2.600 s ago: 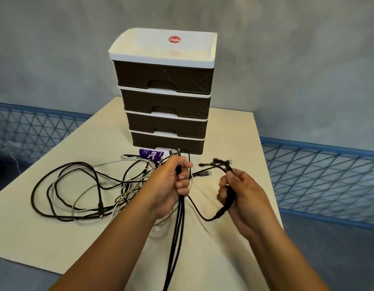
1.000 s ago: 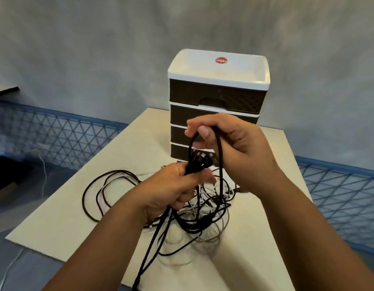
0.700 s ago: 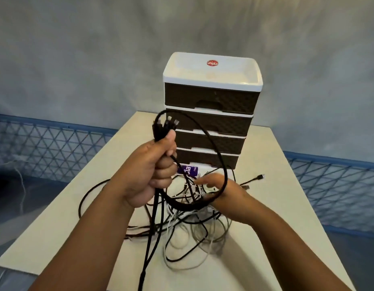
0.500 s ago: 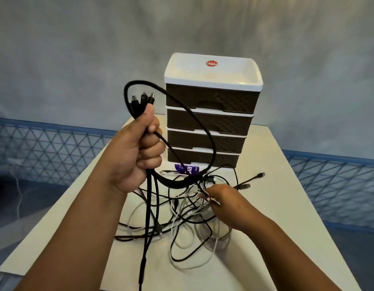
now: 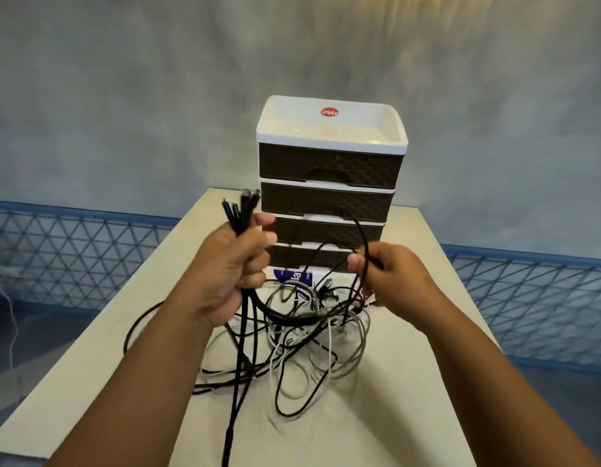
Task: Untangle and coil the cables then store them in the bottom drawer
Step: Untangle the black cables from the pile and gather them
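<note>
Both hands gripping black cable

Two bare forearms rise from the lower edge of the frame, with no sleeves reaching into view. The left hand and the right hand, mid-frame, carry no rings, watches or gloves.
</note>
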`<action>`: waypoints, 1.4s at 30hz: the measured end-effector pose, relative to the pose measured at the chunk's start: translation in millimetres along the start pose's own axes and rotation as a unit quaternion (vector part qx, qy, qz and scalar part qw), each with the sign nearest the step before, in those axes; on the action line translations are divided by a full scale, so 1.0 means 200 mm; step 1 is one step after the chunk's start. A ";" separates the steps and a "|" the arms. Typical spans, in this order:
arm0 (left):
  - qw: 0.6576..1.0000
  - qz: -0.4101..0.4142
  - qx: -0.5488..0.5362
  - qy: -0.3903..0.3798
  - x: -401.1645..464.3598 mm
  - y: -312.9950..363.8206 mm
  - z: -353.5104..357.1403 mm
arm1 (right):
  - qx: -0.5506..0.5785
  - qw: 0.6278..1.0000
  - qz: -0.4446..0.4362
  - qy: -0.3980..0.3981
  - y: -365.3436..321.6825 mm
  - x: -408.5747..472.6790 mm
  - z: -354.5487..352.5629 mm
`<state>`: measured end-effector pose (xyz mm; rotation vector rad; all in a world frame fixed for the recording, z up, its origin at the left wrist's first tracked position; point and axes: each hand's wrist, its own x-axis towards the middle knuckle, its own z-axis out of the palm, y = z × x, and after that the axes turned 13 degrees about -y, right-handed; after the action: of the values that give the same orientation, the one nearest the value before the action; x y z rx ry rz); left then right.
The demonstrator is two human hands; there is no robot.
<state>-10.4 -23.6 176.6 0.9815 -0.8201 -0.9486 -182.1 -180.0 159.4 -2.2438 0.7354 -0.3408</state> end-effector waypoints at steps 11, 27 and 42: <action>0.971 -0.092 0.219 -0.015 0.07 -0.31 0.23 | 0.382 0.910 -0.160 0.001 -0.37 0.07 -0.25; 0.954 -0.054 0.287 0.063 0.16 -0.33 0.31 | 0.567 0.799 -0.195 -0.045 -0.20 0.12 -0.28; 0.991 0.056 0.100 0.074 0.13 -0.03 0.31 | 0.085 0.992 -0.026 -0.084 0.23 0.09 0.14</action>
<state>-57.4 -68.4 196.9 1.1511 -0.8471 -0.6974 -172.9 -200.2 107.6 -2.1022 0.5386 -0.2269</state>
